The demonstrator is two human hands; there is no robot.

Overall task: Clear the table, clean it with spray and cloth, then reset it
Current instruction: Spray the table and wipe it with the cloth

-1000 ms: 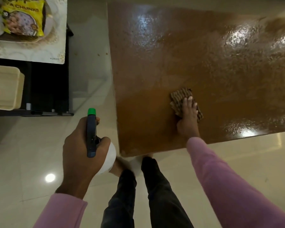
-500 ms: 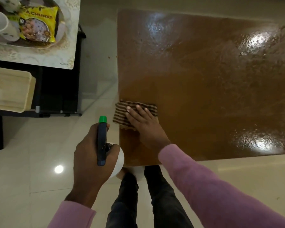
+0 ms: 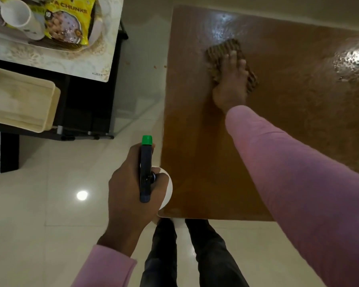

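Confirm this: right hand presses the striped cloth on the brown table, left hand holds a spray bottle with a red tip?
Not quite: in the head view the spray bottle has a green tip, not red. Otherwise yes: left hand holds it, right hand presses the striped cloth on the brown table.

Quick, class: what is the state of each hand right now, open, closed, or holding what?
Left hand: closed, grips the spray bottle.
Right hand: open, flat fingers pressing the striped cloth onto the table.

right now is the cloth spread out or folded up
Folded into a small flat pad: the cloth barely shows past the right hand pressing it on the table.
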